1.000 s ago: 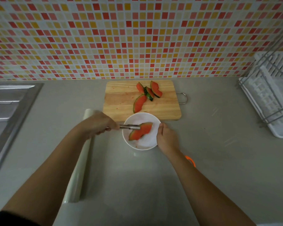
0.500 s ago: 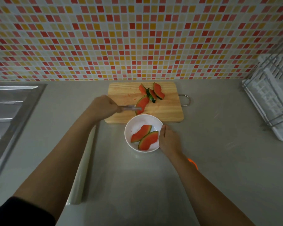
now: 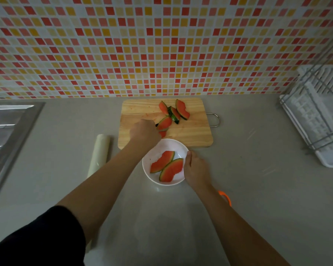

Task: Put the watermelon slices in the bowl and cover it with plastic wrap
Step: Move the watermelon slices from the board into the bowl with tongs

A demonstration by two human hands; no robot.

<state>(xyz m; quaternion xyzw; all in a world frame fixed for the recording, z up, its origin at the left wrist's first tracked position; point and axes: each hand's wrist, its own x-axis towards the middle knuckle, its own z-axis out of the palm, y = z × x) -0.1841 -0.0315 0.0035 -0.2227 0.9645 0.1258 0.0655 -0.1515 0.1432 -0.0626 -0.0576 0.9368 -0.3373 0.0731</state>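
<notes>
Slices [image 3: 162, 161] are half moved: two thin red crescents with green rind lie in the round white bowl [image 3: 148, 175] at frame centre, more on the wooden board [image 3: 190, 135] just above. At the nearest board slice [image 3: 164, 122] the left hand [image 3: 145, 132] is clenched, its hold hidden, so I cannot tell what it grasps; the right hand [image 3: 196, 167] grips the bowl's smooth rim. Next, I judge, that limp, wet piece needs lifting across; the wrap roll [image 3: 99, 154] waits at left.

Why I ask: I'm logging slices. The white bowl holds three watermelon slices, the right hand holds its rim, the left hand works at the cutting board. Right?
Not quite: the head view shows two watermelon slices in the white bowl, not three. The rest stands: the right hand holds its rim, the left hand works at the cutting board.
</notes>
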